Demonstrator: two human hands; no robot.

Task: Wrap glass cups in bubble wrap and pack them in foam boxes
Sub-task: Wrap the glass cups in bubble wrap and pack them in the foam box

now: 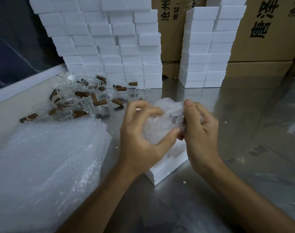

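Bubble wrap covers the bundle (163, 121) that I hold between both hands above the desk (244, 148). There is only the head view, so findings follow from it alone.

Grip, left: my left hand (140, 132) curls round the near and left side of the bundle, thumb underneath, fingers over the top. Grip, right: my right hand (200, 130) pinches the loose wrap at the bundle's right end, thumb raised. The fingers there are partly hidden by the wrap. Whether a cup sits inside cannot be confirmed by sight; the bulk suggests one does.

Directly below my hands an open foam box (165, 167) lies on the desk, its cavity largely hidden by my left hand. I cannot tell if it holds anything.

Supplies: a stack of bubble wrap sheets (47, 157) lies at my left, just beside the box. Beyond it, a heap of unwrapped glass cups (82, 96) with brown handles lies against the far edge of the desk.

Stock: stacked foam boxes (109, 47) form a wall at the back, with a second stack (205, 47) to its right. Cardboard cartons (264, 31) stand behind them.

Assessment: one cup is in the closing stage of wrapping and is not yet boxed. Many cups remain unwrapped, so most of the task appears outstanding.
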